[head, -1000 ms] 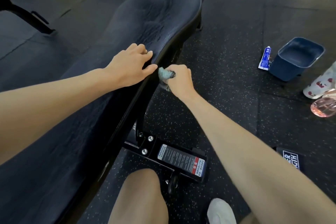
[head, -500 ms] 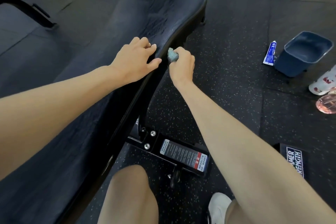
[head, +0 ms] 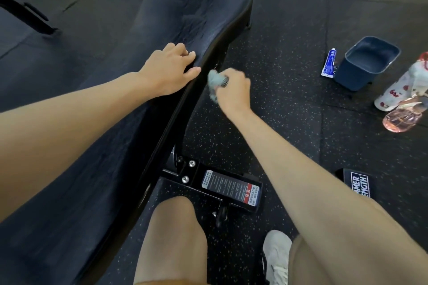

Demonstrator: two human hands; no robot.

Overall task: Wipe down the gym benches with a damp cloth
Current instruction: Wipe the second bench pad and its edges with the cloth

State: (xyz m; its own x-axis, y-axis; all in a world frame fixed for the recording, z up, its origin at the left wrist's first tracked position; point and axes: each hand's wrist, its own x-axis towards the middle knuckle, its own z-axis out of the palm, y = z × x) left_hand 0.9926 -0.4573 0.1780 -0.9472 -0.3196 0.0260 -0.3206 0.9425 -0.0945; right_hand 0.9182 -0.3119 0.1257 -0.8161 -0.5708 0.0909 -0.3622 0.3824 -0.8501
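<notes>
The right hand [head: 234, 92] has slid back toward 6 o'clock along the bench [head: 185, 7] edge, blurred mid-stroke. It clenches the cloth [head: 214, 81], a small blue-grey wad poking out at its 9 o'clock, just beside the pad's side. The left hand [head: 169, 69] lies flat on the pad, fingers relaxed. The cloth looks soft, light and limp, so it is best bunched in the fist. The bench seems heavy and steady.
</notes>
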